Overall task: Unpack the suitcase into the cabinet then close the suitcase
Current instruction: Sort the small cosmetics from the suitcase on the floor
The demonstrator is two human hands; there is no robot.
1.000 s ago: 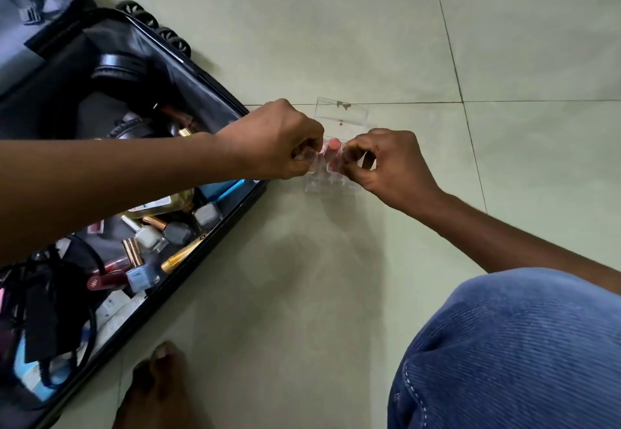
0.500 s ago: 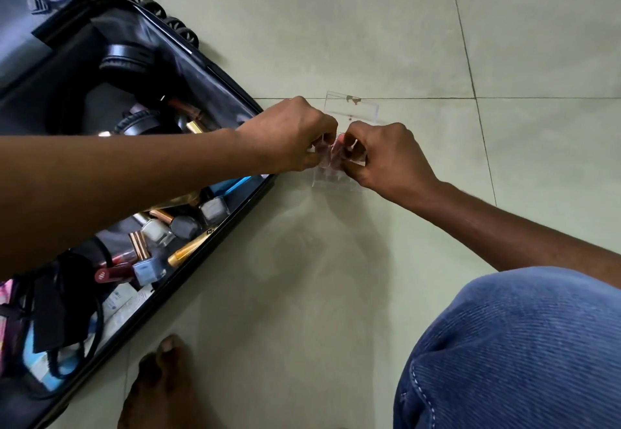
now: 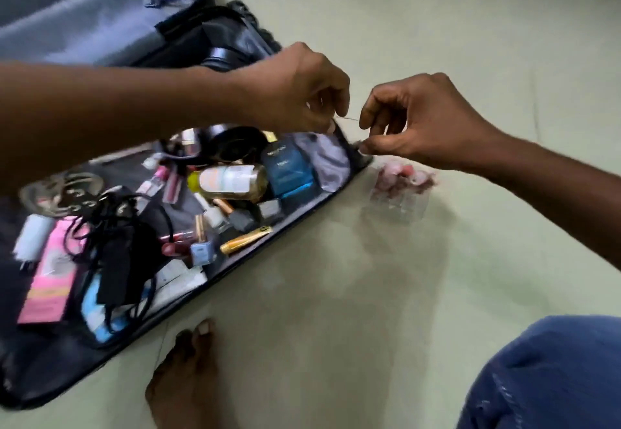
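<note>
The open black suitcase (image 3: pixel 67 371) lies on the floor at the left, full of cosmetics: a yellow bottle (image 3: pixel 232 181), a blue box (image 3: pixel 289 173), a gold tube (image 3: pixel 245 240), a pink box (image 3: pixel 47 280) and a black cable (image 3: pixel 117 243). A clear organiser (image 3: pixel 400 193) with pink lipsticks in it stands on the floor just right of the suitcase. Above it, my left hand (image 3: pixel 302 92) and my right hand (image 3: pixel 420 119) pinch the two ends of a thin clear lid (image 3: pixel 347 119), seen edge-on and blurred. No cabinet is in view.
My bare foot (image 3: pixel 188 371) rests on the floor by the suitcase's near edge, and my knee in blue jeans (image 3: pixel 544 378) fills the lower right corner. The grey-lined suitcase lid (image 3: pixel 84 15) lies open at the top left. Pale green tiled floor (image 3: pixel 470 25) stretches to the right.
Both hands have risen off the clear organiser, taking its thin clear lid with them. The view has swung left, so more of the suitcase shows.
</note>
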